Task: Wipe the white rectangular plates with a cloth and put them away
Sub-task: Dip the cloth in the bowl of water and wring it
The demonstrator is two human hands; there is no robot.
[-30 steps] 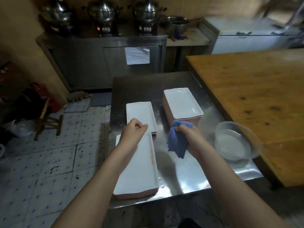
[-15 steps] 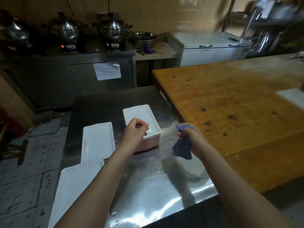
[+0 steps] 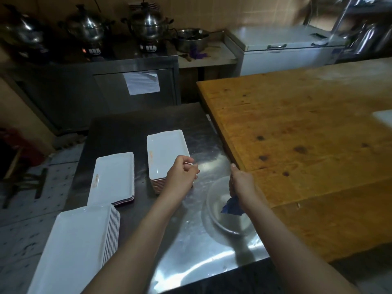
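Head view: left hand (image 3: 180,175) pinches the corner of a glossy plate (image 3: 164,151), right hand (image 3: 241,183) grips blue cloth (image 3: 231,207) over a clear bowl (image 3: 228,231) by the steel tabletop's (image 3: 191,255) right edge.

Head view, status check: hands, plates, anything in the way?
Left hand pinches top plate at its near corner, far stack. Right hand grips blue cloth over clear bowl. Bowl close beside that stack.

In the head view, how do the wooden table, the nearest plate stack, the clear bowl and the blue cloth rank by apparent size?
1. wooden table
2. nearest plate stack, though nearness to the camera enlarges it
3. clear bowl
4. blue cloth, mostly hidden by the right hand
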